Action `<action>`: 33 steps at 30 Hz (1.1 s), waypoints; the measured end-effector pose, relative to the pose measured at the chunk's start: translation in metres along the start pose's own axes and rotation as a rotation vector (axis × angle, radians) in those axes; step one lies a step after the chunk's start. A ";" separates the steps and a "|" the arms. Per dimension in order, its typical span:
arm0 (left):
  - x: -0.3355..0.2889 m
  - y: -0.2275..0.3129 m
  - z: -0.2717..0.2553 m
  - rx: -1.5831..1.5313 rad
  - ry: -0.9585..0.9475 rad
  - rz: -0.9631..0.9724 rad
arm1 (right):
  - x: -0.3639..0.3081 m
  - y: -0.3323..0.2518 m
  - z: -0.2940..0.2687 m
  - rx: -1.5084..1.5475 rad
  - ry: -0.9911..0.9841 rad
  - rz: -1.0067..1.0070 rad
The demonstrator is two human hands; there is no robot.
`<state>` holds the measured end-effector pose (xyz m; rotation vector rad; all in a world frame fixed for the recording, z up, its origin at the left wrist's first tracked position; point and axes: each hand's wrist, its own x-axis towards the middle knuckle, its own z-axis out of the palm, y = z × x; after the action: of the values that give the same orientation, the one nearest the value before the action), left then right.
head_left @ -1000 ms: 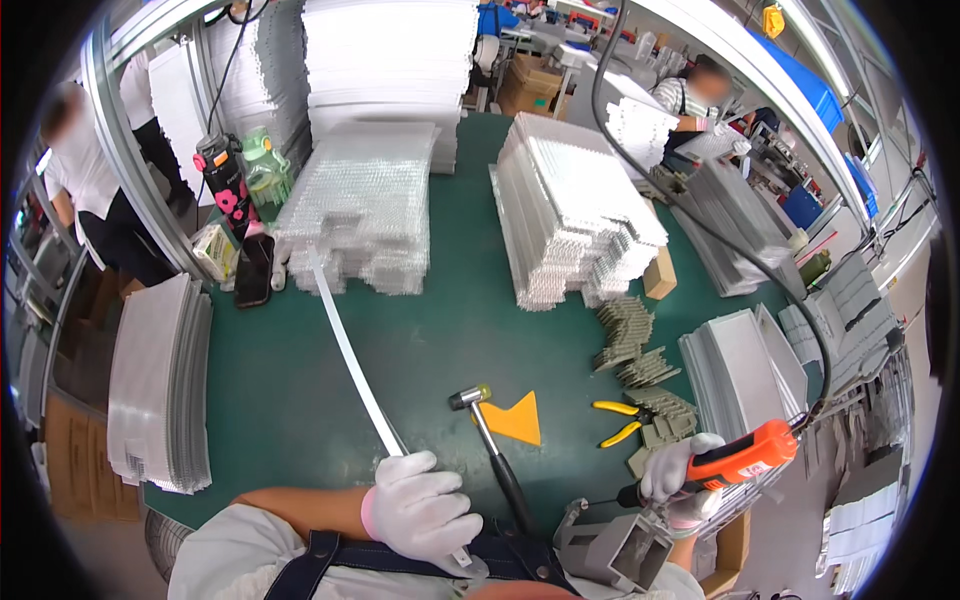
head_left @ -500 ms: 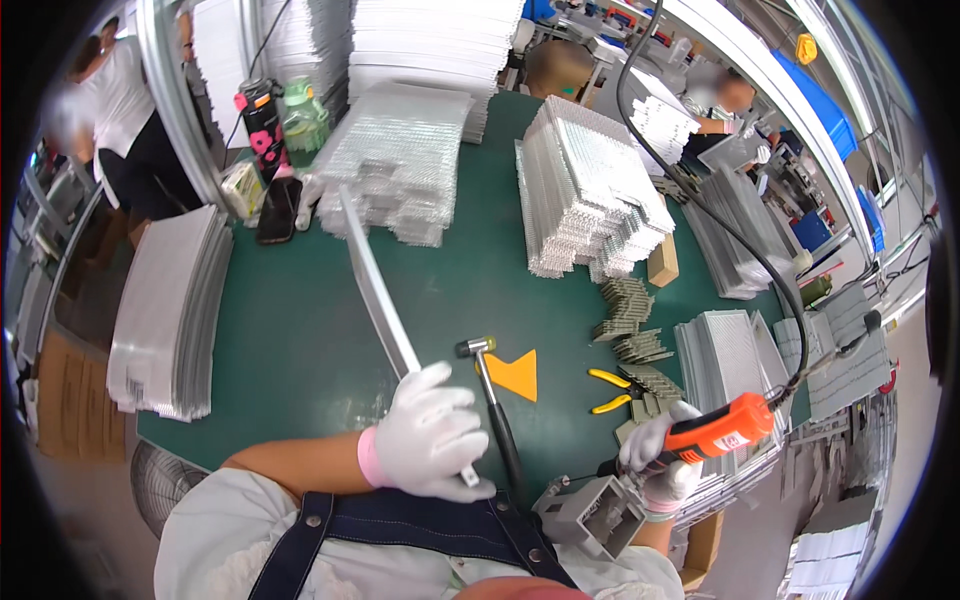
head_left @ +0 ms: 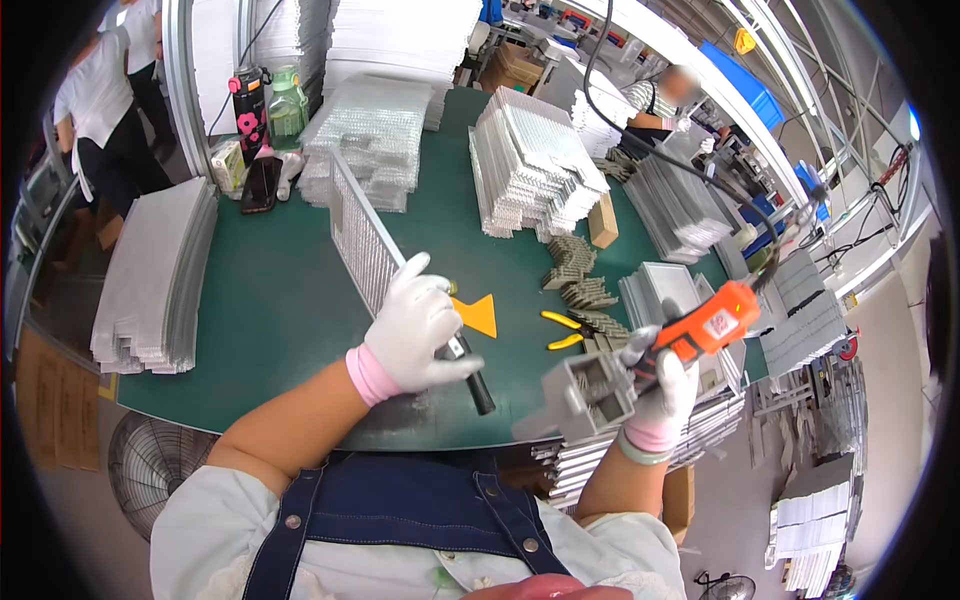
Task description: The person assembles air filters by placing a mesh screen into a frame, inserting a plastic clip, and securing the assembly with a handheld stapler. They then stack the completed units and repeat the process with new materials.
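Note:
My left hand (head_left: 412,328), in a white glove, grips the near end of a framed metal mesh panel (head_left: 362,238). The panel stands on edge, slanting away to the far left, its perforated face partly showing. Under that hand lies a hammer (head_left: 481,388), its black handle visible and its head mostly hidden. Beside it is a yellow scraper (head_left: 478,314). My right hand (head_left: 668,392), also gloved, is wrapped round an orange and black power screwdriver (head_left: 708,322) with a cable. A grey open box-shaped attachment (head_left: 588,398) sits at the tool's front, off the table's near edge.
Pliers (head_left: 566,331) with yellow handles lie near small olive-coloured metal pieces (head_left: 572,262). Mesh panel stacks (head_left: 540,165) stand at the back, bubble-wrapped ones (head_left: 368,135) left of them. Flat panels (head_left: 155,275) are piled at left. A phone (head_left: 261,186) and bottles stand behind.
The panel has turned from edge-on to show its mesh face. My right hand has raised the screwdriver and box up and away from my body. The head view has shifted.

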<state>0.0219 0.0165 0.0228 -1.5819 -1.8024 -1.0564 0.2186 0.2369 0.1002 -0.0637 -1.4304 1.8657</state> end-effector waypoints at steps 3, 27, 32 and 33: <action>0.000 0.003 0.003 0.003 0.014 -0.007 | 0.005 -0.012 0.018 -0.060 -0.061 -0.080; -0.006 -0.002 0.018 0.066 -0.010 0.022 | 0.086 -0.042 0.126 -0.073 -0.146 -0.426; -0.005 -0.004 0.018 0.042 -0.004 0.027 | 0.082 -0.046 0.133 -0.016 -0.177 -0.374; -0.005 -0.005 0.019 0.036 -0.007 0.024 | 0.082 -0.045 0.133 0.012 -0.179 -0.346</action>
<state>0.0205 0.0289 0.0071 -1.5844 -1.7923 -1.0030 0.1226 0.1816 0.2201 0.3441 -1.4440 1.6244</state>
